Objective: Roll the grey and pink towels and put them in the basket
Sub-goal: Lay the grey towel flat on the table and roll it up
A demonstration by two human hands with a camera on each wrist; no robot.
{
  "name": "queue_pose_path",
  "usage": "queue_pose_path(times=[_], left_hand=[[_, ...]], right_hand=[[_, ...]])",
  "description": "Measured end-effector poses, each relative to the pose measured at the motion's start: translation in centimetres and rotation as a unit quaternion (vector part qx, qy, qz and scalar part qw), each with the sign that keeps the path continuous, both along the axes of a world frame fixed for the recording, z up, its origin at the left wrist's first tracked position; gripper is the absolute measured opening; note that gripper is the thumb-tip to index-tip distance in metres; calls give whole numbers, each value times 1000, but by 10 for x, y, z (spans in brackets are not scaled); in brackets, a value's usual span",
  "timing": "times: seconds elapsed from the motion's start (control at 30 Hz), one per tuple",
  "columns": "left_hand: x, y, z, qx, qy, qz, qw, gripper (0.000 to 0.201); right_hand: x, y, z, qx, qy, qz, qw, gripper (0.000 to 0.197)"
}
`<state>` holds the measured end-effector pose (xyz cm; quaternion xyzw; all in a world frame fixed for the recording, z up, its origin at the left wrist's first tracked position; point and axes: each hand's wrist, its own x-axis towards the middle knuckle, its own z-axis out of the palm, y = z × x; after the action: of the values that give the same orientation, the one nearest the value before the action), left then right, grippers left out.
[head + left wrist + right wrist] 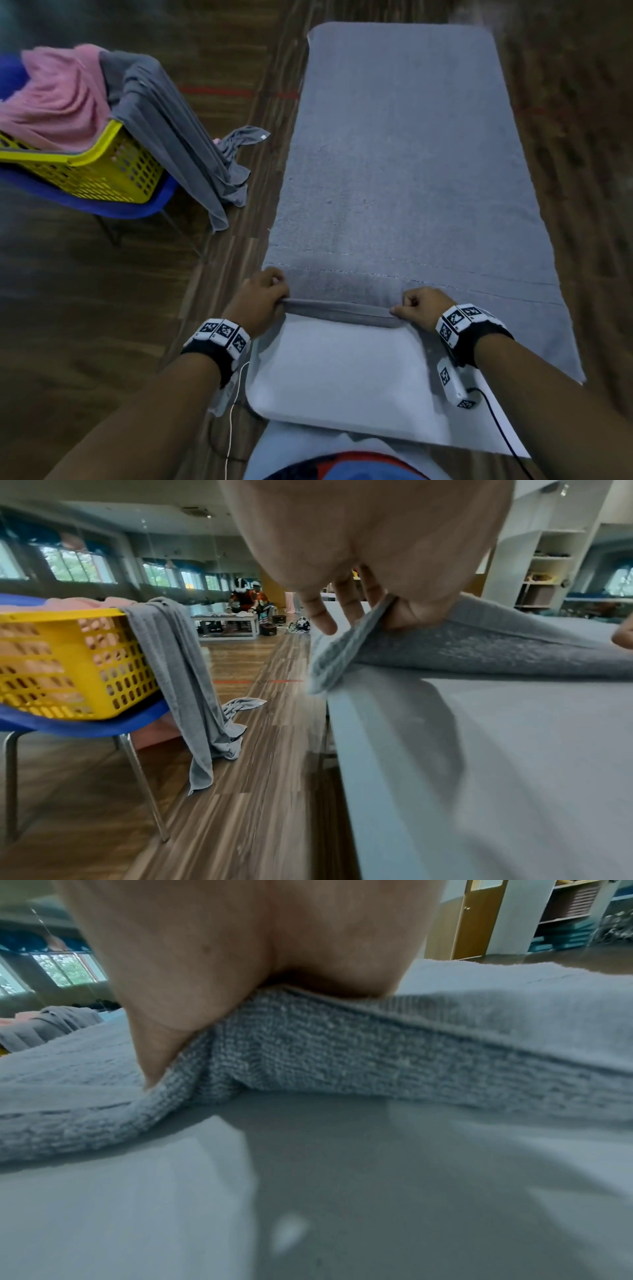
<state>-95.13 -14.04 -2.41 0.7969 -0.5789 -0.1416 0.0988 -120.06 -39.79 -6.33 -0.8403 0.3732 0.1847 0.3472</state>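
A long grey towel (404, 154) lies flat along a white table (342, 377). My left hand (265, 298) pinches the towel's near left corner (346, 647), thumb on top and fingers under. My right hand (416, 306) pinches the near edge (274, 1042) further right. Between the two hands the near hem (342, 310) is lifted and folded a little forward. To the left, a yellow basket (102, 168) on a blue chair (102, 209) holds a pink towel (58, 99), and another grey towel (171, 130) hangs over its side down to the floor.
Wood-pattern floor (102, 325) runs around the table and chair. The chair's metal legs (143, 777) stand close to the table's left edge. Far across the room, a person (245, 599) works at a low white table, and shelves (548, 561) line the right wall.
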Motion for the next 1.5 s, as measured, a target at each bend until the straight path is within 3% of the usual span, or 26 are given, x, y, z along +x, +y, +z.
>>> queue_pose_path(times=[0.17,0.4,0.47,0.53,0.6,0.7,0.8,1.07,1.17,1.3,1.4,1.5], left_hand=[[33,24,-4,17,95,55,994,21],[59,32,-9,89,248,231,936,9],[53,26,-12,110,217,269,932,11],[42,18,-14,132,102,246,955,28],[22,5,-9,93,-14,195,976,37],[-25,-17,-2,-14,-50,54,997,27],[-78,-32,-7,32,-48,-54,997,26],[-129,-45,-13,144,-122,73,979,36],[-132,-53,-12,165,-115,103,974,36],[-134,-69,-7,189,-116,118,968,33],[-138,-80,-3,203,-130,124,962,28],[-140,-89,2,219,-138,134,957,29]], right_hand=[[2,2,0,-6,22,-13,1000,44],[1,5,1,-30,23,-25,999,47],[1,7,2,-49,31,-22,998,50],[1,9,2,-57,34,-16,998,50],[-1,10,3,-61,35,-4,998,48],[-10,14,6,-75,11,13,997,43],[-28,17,8,-91,-46,28,994,36],[-105,-18,14,-144,-39,127,981,9],[-140,-44,22,-185,2,128,975,20],[-179,-73,35,-163,64,98,980,21],[-198,-84,42,-119,48,61,990,16],[-207,-93,45,-97,32,55,993,24]])
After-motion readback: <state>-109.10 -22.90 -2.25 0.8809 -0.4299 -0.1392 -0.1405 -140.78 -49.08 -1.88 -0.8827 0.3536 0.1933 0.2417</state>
